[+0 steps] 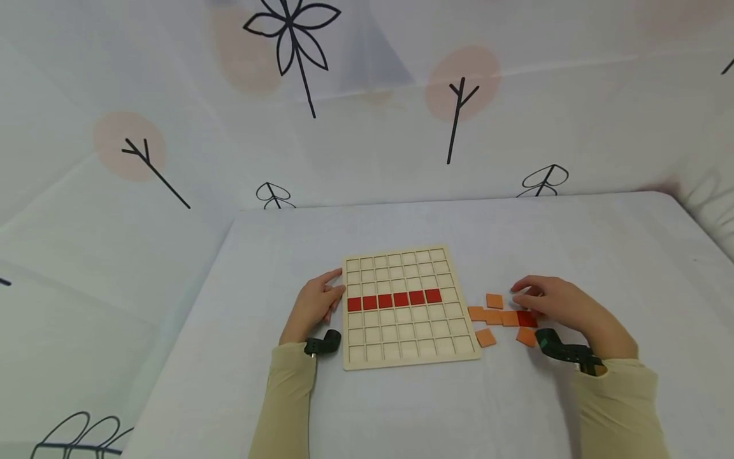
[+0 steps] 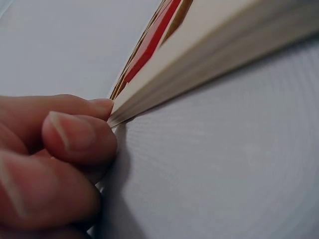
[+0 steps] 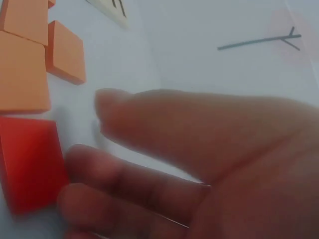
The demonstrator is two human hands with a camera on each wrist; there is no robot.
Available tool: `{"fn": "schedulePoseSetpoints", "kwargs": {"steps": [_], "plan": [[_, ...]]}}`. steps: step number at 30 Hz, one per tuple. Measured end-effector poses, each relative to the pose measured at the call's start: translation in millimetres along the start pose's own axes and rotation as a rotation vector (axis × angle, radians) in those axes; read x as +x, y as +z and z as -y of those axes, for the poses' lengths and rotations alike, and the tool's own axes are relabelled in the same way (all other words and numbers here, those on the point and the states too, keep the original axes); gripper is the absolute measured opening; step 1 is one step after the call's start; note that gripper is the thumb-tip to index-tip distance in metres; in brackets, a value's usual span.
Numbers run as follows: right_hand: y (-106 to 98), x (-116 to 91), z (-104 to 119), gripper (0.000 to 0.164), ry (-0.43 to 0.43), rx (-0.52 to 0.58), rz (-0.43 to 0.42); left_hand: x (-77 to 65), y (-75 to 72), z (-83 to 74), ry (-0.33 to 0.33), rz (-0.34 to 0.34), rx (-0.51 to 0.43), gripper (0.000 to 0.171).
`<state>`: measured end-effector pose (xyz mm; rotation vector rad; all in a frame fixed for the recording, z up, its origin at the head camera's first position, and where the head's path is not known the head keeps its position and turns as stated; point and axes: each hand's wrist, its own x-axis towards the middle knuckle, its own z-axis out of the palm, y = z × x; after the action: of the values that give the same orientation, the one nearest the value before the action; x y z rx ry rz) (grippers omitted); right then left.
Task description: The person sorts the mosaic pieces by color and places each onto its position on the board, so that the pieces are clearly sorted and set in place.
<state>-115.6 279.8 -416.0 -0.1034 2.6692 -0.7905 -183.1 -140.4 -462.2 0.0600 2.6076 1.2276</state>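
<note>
A pale gridded board [image 1: 407, 350] lies flat on the white-covered table. Several red tiles [image 1: 385, 301] sit side by side in a row across its middle cells, starting at the left edge. My left hand [image 1: 312, 306] touches the board's left side with its fingertips; the left wrist view shows the fingers [image 2: 75, 139] against the board's edge. At the right, my right hand [image 1: 559, 306] is low over the table, its fingers beside a loose red tile [image 3: 32, 164]. Two fingertips come up to that tile's edge, while the thumb or index finger above stands apart from it.
Several orange tiles [image 1: 494, 317] lie between the board and my right hand, some in a line ending at the loose red tile. Single orange tiles [image 1: 494, 301] lie above and below that line. A patterned white cloth [image 1: 367, 146] hangs behind the table.
</note>
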Motion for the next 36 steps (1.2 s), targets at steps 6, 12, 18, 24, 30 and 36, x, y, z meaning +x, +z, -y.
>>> {"fn": "schedulePoseSetpoints", "kwargs": {"steps": [6,12,18,24,30,36], "plan": [[-1.5,-1.7,-7.7,0.038,0.016,0.016,0.010,-0.8,-0.4,0.4,0.003,0.003,-0.014,0.047],[-2.7,-6.2,-10.1,0.035,0.031,0.037,0.076,-0.6,0.0,1.2,-0.008,0.003,-0.010,0.046],[-4.1,-7.7,-9.7,0.031,0.024,0.043,0.125,0.0,-0.3,1.1,-0.011,-0.001,-0.004,0.046],[-6.2,-5.2,-8.9,0.031,-0.011,0.044,0.136,0.4,-3.8,-1.8,-0.006,-0.001,-0.014,0.047],[-6.3,-5.5,-9.3,0.029,-0.009,0.054,0.119,0.8,-3.8,-2.9,-0.011,-0.001,-0.013,0.046],[-1.4,-7.3,-11.0,0.027,0.019,0.078,0.098,0.1,-1.2,-1.5,-0.012,0.005,-0.014,0.047]]}}
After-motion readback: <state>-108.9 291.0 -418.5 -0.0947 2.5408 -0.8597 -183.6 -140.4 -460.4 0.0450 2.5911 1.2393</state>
